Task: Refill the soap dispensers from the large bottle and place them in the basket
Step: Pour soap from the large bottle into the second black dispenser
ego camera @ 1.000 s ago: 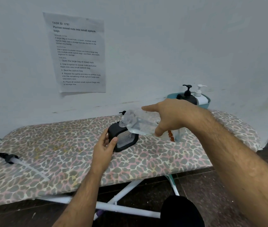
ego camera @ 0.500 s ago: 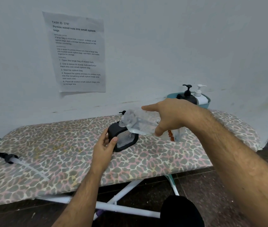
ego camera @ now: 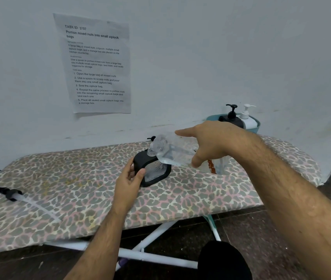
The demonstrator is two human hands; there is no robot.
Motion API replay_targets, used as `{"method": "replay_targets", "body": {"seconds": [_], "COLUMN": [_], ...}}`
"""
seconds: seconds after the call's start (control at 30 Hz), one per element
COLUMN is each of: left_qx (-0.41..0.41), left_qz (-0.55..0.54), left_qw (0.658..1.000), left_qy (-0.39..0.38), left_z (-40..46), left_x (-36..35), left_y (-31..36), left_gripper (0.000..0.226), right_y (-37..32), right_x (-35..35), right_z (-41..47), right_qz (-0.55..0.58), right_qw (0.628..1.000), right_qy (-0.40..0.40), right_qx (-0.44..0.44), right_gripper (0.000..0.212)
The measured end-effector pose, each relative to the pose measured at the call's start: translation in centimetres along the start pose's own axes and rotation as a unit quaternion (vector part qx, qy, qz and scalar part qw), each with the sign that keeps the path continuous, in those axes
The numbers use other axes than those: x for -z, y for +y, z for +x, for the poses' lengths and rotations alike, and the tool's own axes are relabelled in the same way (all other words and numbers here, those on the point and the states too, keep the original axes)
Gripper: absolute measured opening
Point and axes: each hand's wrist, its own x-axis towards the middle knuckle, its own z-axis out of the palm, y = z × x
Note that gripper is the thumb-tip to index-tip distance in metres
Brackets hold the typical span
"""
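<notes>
The right hand (ego camera: 209,142) covers the middle of the clear plastic refill bottle (ego camera: 172,154), and its fingers on the bottle's far side cannot be seen. The bottle's neck hides the opening of the black soap dispenser with a clear window (ego camera: 151,170). A small black object (ego camera: 151,138) behind the bottle is mostly hidden. The teal basket (ego camera: 256,126) hides the lower bodies of the black pump bottle (ego camera: 232,117) and the white pump bottle (ego camera: 247,118). The leopard-print worktop (ego camera: 79,199) is cut off at the left edge.

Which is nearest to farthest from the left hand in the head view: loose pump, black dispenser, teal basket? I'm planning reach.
1. black dispenser: gripped by the left hand.
2. loose pump: lying far left on the board.
3. teal basket: back right, by the wall.
</notes>
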Motion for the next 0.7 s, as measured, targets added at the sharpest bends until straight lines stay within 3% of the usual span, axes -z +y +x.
{"method": "replay_targets", "body": {"seconds": [0.7], "left_qx": [-0.004], "left_qz": [-0.021], "left_qw": [1.000], "left_qy": [-0.007], "left_z": [-0.10], "left_x": [-0.01], "left_y": [0.26], "left_gripper": [0.052], "right_y": [-0.11], "right_x": [0.28], "right_z": [0.07], "right_qz": [-0.007], "right_qw": [1.000], "right_qy": [-0.002], "right_qx": [0.003], "right_gripper": [0.094]}}
